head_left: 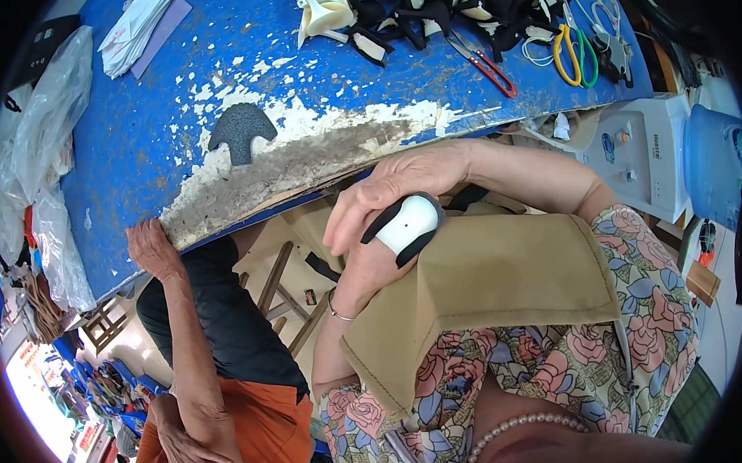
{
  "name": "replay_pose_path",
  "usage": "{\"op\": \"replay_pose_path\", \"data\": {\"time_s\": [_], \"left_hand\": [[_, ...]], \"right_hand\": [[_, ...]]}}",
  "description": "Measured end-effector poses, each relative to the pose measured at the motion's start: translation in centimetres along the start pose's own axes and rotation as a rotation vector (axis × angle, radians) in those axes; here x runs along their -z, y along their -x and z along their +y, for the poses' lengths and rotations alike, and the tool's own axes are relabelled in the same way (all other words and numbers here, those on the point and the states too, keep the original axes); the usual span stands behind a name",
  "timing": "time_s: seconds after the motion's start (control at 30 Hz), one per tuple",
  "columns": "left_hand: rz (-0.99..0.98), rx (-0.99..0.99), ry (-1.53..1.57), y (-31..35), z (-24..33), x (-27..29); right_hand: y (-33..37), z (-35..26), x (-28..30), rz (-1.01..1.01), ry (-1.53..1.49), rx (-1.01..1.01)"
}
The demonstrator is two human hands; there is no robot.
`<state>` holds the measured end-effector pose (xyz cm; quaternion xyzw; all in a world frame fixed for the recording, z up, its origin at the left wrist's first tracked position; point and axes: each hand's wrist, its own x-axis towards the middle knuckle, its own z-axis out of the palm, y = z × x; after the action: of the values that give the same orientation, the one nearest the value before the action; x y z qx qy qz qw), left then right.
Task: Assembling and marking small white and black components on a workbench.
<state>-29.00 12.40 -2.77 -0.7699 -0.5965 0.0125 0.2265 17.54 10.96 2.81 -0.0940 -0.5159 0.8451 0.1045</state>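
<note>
A small white rounded piece with black padded edges (410, 225) is between my two hands, above my lap. My left hand (378, 269) closes on it from below; its fingertips are hidden behind the piece. From the right, my right hand (415, 171) comes across the top, its fingers bent down round the piece's far left side. Grey shows behind the white face, and a tiny dark dot marks its middle. On the table lies a dark grey curved foam piece (241, 131), apart from both hands.
The worn blue table (156, 131) runs ahead, its near edge chipped. A co-worker's hand (153, 247) rests on that edge. Farther back are black-and-white pieces (413, 18), red-handled snips (494, 74) and yellow-and-green scissors (571, 56). A water dispenser (643, 152) stands right.
</note>
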Motion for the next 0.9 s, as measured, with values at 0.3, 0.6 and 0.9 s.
{"op": "replay_pose_path", "data": {"time_s": [0.3,0.6,0.9], "left_hand": [[0.128,-0.033,-0.018,-1.1,2.1,2.0],[0.094,-0.013,-0.004,-1.1,1.9,1.7],[0.107,-0.022,-0.019,-1.2,1.8,1.9]], "right_hand": [[-0.4,-0.8,0.6,-0.185,0.373,-0.044],[-0.9,-0.1,-0.4,0.381,0.222,0.109],[-1.5,1.2,-0.9,0.637,0.151,0.238]]}}
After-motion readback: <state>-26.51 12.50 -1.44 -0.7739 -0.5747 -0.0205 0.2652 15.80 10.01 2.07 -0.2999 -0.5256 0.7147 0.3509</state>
